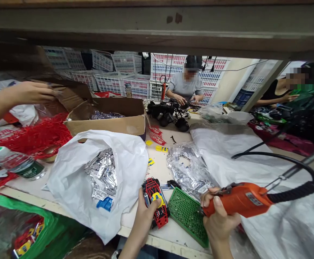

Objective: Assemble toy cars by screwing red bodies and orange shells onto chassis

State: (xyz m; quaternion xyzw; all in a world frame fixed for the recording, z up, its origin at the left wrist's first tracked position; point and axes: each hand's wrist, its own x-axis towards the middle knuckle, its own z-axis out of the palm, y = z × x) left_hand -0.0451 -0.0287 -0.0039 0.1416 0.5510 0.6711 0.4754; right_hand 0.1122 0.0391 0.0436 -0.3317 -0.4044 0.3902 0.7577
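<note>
**Driver Clenched, Red Toy Car Gripped Low**

The right hand (221,216) wraps tightly around an orange electric screwdriver (240,199), while the left hand (145,216) clutches a red toy car (154,201) above the bench edge (170,241). A tug on the black cord (294,196) could jerk the driver into the green tray (187,216).

Glossy red plastic toy car (153,203), glossy orange plastic electric screwdriver (239,200), matt green plastic tray (187,216), crinkled silver foil (189,169)
</note>
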